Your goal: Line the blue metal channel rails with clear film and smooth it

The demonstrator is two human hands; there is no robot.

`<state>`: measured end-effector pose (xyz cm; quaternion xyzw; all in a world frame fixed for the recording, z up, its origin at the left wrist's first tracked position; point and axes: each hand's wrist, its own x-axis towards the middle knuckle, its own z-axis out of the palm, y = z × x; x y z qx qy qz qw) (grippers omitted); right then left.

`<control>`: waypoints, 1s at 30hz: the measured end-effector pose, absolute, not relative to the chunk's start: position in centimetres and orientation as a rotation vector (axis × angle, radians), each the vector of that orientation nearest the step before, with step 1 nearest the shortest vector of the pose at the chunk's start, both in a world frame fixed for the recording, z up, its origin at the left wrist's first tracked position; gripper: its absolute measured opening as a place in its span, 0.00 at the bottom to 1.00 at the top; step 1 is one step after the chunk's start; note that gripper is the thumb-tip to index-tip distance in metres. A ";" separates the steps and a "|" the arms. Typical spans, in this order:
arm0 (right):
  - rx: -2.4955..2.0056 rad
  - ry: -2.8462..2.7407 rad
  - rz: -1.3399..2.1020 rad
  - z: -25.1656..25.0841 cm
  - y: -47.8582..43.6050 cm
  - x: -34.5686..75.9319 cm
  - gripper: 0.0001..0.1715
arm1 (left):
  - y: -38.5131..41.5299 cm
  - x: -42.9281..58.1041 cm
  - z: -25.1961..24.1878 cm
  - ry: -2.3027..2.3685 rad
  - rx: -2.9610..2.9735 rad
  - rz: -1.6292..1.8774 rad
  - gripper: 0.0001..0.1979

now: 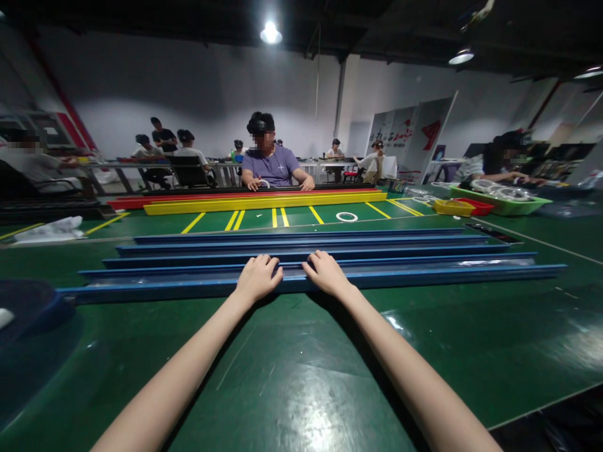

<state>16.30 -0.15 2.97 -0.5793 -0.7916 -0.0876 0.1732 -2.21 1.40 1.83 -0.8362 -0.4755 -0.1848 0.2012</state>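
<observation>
Several long blue channels (424, 274) lie side by side across the green table in front of me. My left hand (258, 276) is on the nearest channel, left of its middle, with fingers bent over its front wall. A short way to the right, my right hand (325, 271) grips the same channel in much the same way. The fingertips of both hands dip into the trough and are partly hidden. A narrow gap separates the two thumbs.
Beyond lie a yellow channel (264, 203) and a red one (127, 203). A white ring (347, 217) rests on yellow-striped green table (301, 376). Right are a green tray (513, 206) of white coils and a dark phone-like slab (493, 233). A person (271, 164) sits opposite.
</observation>
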 end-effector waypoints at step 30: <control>-1.657 -2.267 -0.443 1.4 3.5 24.0 0.22 | 5.0 -5.4 1.4 -1.466 -2.241 -0.565 0.18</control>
